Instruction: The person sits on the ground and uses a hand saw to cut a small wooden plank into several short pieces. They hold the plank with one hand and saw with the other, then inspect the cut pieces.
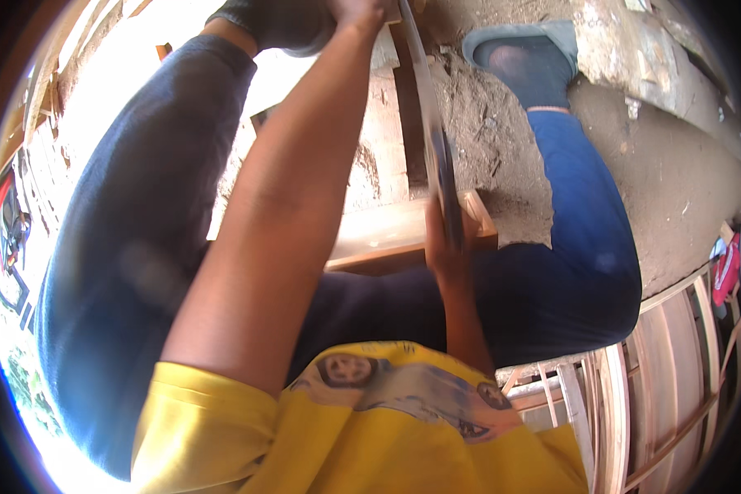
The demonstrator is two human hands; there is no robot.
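Note:
My right hand (451,239) is wrapped around the dark handle of a handsaw (426,90), just above the near wooden board. The saw shows edge-on, its long thin blade running away from me to the upper edge and slightly smeared by motion. My left arm stretches far forward. At the upper edge my left hand (358,11) is beside the far end of the blade, next to a piece of wood; its fingers are mostly cut off by the frame. A light wooden board (379,230) lies crosswise between my legs, with a plank (387,132) beyond it.
My bent legs frame the work, with a sandalled foot (523,62) at the upper right. A rough pale log (659,70) lies beyond it on the dirt ground (626,173). Several wooden slats and panels (675,370) are at the lower right.

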